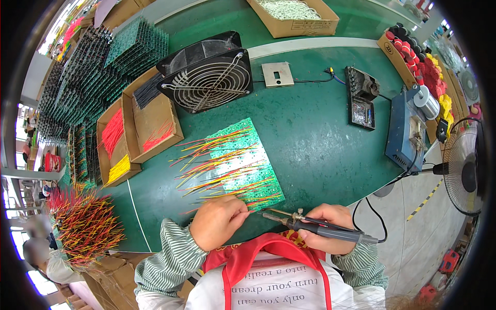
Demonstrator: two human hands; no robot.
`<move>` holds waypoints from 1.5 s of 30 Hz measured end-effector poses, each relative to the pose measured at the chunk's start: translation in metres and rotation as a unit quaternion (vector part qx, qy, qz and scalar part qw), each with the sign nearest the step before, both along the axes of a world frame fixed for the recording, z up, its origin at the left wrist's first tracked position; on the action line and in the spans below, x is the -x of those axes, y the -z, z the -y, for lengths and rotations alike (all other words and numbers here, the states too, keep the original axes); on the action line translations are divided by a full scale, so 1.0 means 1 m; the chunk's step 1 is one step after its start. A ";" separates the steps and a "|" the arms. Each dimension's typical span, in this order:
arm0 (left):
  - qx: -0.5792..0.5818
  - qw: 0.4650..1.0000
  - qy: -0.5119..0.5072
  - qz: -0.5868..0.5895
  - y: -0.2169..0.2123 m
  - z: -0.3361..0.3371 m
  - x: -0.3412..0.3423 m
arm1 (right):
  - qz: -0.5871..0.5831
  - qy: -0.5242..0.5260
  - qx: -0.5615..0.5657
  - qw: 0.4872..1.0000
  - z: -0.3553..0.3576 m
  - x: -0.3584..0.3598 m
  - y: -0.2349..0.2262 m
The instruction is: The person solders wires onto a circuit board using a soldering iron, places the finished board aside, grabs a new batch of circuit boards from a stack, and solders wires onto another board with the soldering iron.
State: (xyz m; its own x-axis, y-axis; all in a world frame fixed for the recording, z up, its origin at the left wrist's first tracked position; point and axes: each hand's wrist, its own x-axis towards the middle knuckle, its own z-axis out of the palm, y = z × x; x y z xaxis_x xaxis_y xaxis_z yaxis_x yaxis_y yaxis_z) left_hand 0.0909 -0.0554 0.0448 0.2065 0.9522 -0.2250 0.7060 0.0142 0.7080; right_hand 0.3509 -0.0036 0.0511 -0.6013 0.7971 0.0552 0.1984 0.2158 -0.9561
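— What does the head view show close to the person?

— A green tabletop [320, 139] with a matt, slightly worn surface. On it, just beyond the hands, lies a flat green circuit board [243, 160], rectangular and set at a slant, bristling with thin red and yellow wires [206, 165] that fan out over its left edge.

— And the hands?

— The left hand [217, 222] is curled, fingertips pinched on a wire end at the board's near edge. The right hand [328, 227] is closed around the dark handle of a soldering iron [310, 227], whose metal tip points left toward the left hand's fingertips, just beside the board's near right corner.

— Any boxes or packages?

— To the far left, open brown cardboard boxes [144, 129] hold bundles of red, yellow and black wire. Another cardboard box [299, 20] sits at the far edge with pale coiled pieces inside. A third runs along the far right, packed with red, black and yellow parts.

— Anything else?

— A black square fan [206, 77] with a round wire grille leans beyond the board, and a blue metal soldering station [405, 129] stands on the right. Stacks of green boards [88, 77] fill the far left.
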 end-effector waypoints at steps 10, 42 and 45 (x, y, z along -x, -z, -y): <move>0.013 1.000 0.002 -0.001 0.003 -0.001 0.003 | 0.005 -0.016 0.040 0.999 -0.003 0.007 0.002; -0.079 0.996 0.022 -0.026 0.008 -0.012 -0.020 | 0.016 0.028 -0.007 0.999 -0.005 -0.012 0.011; -0.084 0.996 0.026 -0.028 0.008 -0.013 -0.019 | 0.005 0.029 0.005 1.000 -0.005 -0.011 0.011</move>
